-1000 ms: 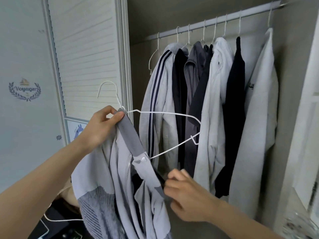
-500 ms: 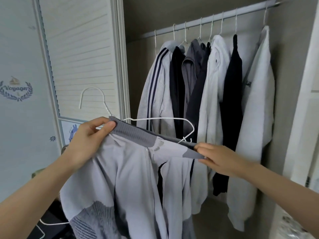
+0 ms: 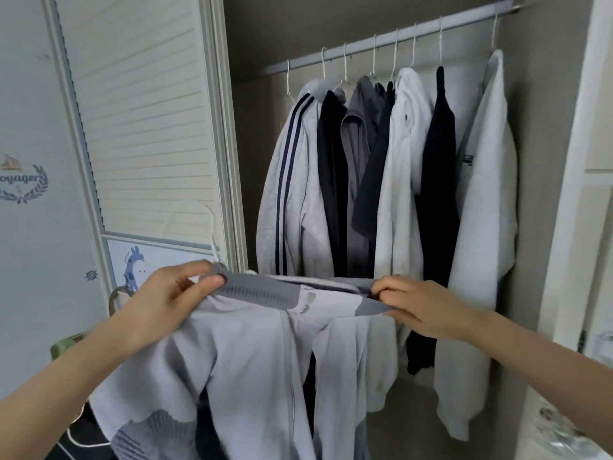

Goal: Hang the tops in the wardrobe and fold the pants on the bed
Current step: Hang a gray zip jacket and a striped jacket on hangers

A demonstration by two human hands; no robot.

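A pale grey zip-up top (image 3: 252, 356) with a darker grey ribbed collar is stretched out in front of the open wardrobe. My left hand (image 3: 166, 300) pinches the left end of the collar together with a white wire hanger (image 3: 212, 234), whose hook rises above that hand. My right hand (image 3: 421, 307) pinches the right end of the collar; the hanger's arm there is hidden inside the fabric. Above and behind runs the wardrobe rail (image 3: 398, 38), carrying several hung tops (image 3: 391, 180).
A white louvred wardrobe door (image 3: 142, 121) stands to the left of the opening. The wardrobe's right side panel (image 3: 570, 194) bounds the hanging space. An empty white hanger (image 3: 289, 81) hangs at the rail's left end. Dark items (image 3: 83, 439) lie low at the left.
My right hand rose from below the top to the right end of the collar and pulled it out flat. The hanger's right arm, bare before, is now inside the garment.
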